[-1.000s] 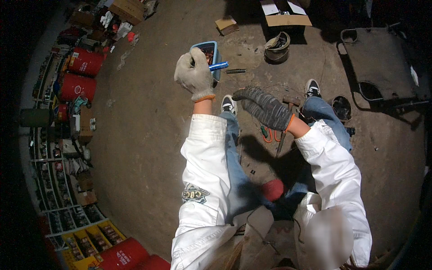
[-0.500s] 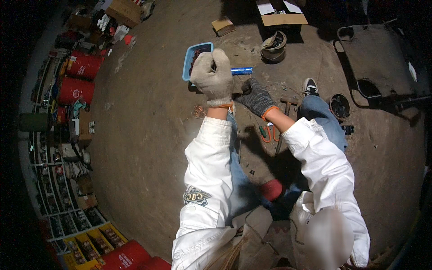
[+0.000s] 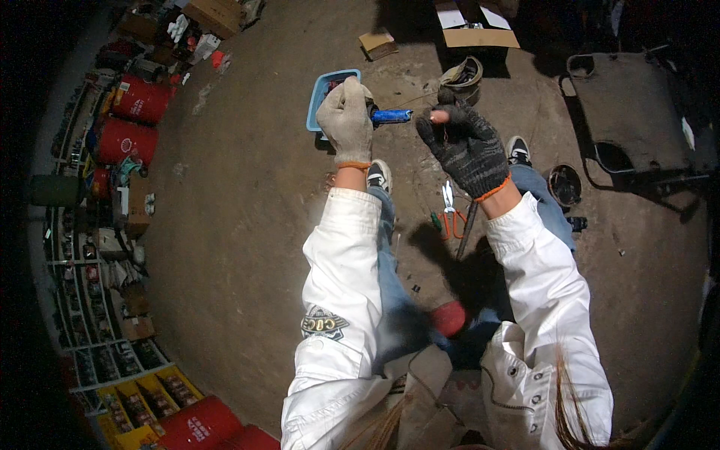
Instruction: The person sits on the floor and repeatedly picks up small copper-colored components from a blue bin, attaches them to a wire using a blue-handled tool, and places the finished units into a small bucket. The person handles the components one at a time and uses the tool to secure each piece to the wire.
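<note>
My left hand (image 3: 346,120), in a pale knitted glove with an orange cuff, is closed. A blue cylindrical thing (image 3: 392,116) sticks out to the right from it, with a dark part beside the fingers; its kind is unclear. My right hand (image 3: 466,144) wears a dark grey glove with one bare fingertip showing. Its fingers are curled, and a thin wire (image 3: 418,100) seems to run to them from the left hand's side. Just beyond my left hand is a light blue basin (image 3: 312,112), its reddish contents mostly hidden.
Orange-handled scissors (image 3: 452,223) and a dark rod-like handle (image 3: 466,231) lie between my legs. Farther off are a bucket (image 3: 466,88), a cardboard box (image 3: 480,37) and a small carton (image 3: 378,45). A dark metal-framed seat (image 3: 634,112) stands right; red drums (image 3: 129,142) and shelves line the left.
My right hand has lifted and turned, its fingers now pointing away from me. My left hand has shifted slightly left with the blue cylindrical thing. The scissors' blades now show.
</note>
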Tool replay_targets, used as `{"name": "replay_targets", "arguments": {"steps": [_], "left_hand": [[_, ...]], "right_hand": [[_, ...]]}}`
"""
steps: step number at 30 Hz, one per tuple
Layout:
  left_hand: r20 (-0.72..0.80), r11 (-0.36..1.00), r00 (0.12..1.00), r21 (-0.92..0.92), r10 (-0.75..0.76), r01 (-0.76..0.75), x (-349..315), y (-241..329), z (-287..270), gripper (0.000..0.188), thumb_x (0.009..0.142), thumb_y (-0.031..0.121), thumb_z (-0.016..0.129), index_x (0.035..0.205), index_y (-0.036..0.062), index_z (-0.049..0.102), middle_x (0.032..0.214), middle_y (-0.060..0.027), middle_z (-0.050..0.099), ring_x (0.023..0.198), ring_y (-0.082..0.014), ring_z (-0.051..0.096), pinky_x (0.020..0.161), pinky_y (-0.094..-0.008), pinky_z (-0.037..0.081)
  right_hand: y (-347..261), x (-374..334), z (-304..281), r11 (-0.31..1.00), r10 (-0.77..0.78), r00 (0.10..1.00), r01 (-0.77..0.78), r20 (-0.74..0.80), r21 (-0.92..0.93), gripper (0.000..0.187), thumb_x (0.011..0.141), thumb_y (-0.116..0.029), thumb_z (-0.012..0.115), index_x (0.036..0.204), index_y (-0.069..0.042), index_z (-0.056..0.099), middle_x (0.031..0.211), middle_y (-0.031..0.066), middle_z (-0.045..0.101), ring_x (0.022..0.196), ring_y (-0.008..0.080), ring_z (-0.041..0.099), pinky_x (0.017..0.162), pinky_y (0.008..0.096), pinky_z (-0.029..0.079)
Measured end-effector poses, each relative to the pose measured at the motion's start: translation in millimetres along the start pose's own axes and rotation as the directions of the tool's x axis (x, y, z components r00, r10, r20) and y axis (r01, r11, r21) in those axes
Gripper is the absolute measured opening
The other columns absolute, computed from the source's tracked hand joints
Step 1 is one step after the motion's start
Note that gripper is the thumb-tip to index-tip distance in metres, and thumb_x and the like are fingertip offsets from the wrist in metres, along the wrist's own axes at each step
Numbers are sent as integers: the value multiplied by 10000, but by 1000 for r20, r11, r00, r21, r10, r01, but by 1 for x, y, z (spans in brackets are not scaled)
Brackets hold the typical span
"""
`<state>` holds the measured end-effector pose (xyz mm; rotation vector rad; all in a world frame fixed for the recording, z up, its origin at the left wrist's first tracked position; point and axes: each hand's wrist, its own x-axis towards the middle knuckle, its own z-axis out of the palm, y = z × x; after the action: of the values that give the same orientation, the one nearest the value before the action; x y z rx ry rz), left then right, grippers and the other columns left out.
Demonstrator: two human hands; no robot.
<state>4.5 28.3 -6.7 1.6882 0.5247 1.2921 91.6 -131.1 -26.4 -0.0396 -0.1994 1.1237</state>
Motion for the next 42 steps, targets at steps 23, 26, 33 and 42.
{"name": "replay_targets", "arguments": {"steps": [23,26,33,42], "left_hand": [[4,594,696,-518,-718,616,1,-15,6,166,825,167,572,676,106,532,656,-15,550,539,-121,501,487,-259,433],[36,588,694,-501,-719,636,1,-30,4,130,817,172,585,735,81,540,706,-41,567,561,-147,530,504,-292,460],[-50,705,714,-223,-698,673,3,-36,6,245,815,209,609,633,48,578,609,-50,570,493,-153,515,457,-292,404],[385,796,800,-222,-459,563,5,-29,2,262,912,221,540,720,53,600,635,-19,577,510,-102,513,459,-231,407]], "right_hand": [[5,-16,28,168,73,995,51,64,-985,243,857,-130,519,1025,-50,676,683,39,593,538,79,476,521,236,416],[16,-25,29,217,24,999,-52,-48,-975,251,797,-150,608,1016,-38,659,803,84,664,673,166,608,646,297,494],[22,-29,15,-302,-78,922,340,378,-891,238,772,-125,627,991,-33,642,884,130,654,748,305,613,713,380,506],[-26,-13,-2,960,-100,951,15,-293,-281,199,906,-184,517,963,-12,597,531,-51,380,448,88,338,426,247,257]]}}
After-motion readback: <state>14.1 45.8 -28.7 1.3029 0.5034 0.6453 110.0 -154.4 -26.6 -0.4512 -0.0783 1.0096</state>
